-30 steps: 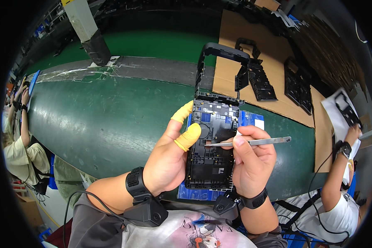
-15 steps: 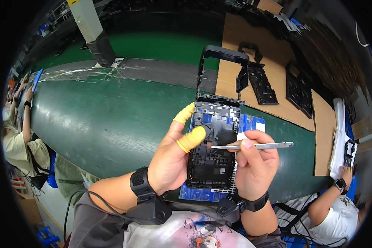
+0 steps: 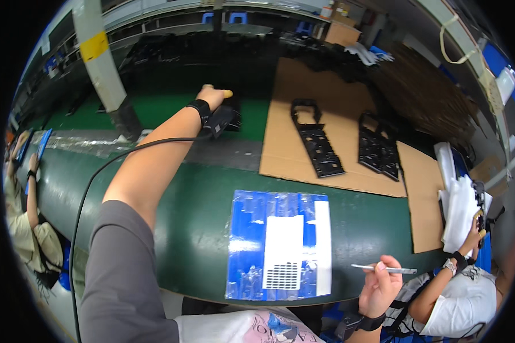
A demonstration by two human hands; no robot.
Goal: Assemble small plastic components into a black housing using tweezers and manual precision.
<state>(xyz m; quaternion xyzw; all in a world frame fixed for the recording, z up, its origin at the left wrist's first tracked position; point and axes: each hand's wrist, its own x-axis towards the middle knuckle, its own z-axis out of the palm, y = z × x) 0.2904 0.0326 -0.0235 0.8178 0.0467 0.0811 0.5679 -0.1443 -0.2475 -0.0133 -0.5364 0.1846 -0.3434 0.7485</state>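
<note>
My left arm stretches far across the table. Out over the green strip beyond the table, my left hand (image 3: pixel 213 96), with yellow finger cots, is closed on a black plastic frame (image 3: pixel 234 117); arm and wrist gear partly hide it, and dark surroundings blur its outline. Near the front edge, my right hand (image 3: pixel 380 286) pinches metal tweezers (image 3: pixel 403 271), tips pointing left. Left of them lies a blue plastic-covered board (image 3: pixel 243 251) bearing a white sheet (image 3: pixel 285 240) with rows of small dark stickers.
Black plastic frames (image 3: pixel 320 150) lie on a cardboard sheet (image 3: pixel 280 146) at the back right. A grey post (image 3: pixel 103 74) rises at the far left. Co-workers' arms (image 3: pixel 33 194) show at the left, and another person (image 3: pixel 463 291) handles a black part at the right.
My left hand has carried the black frame from in front of me to the far side, uncovering the blue board and sticker sheet. My right hand has drawn back rightward with the tweezers.
</note>
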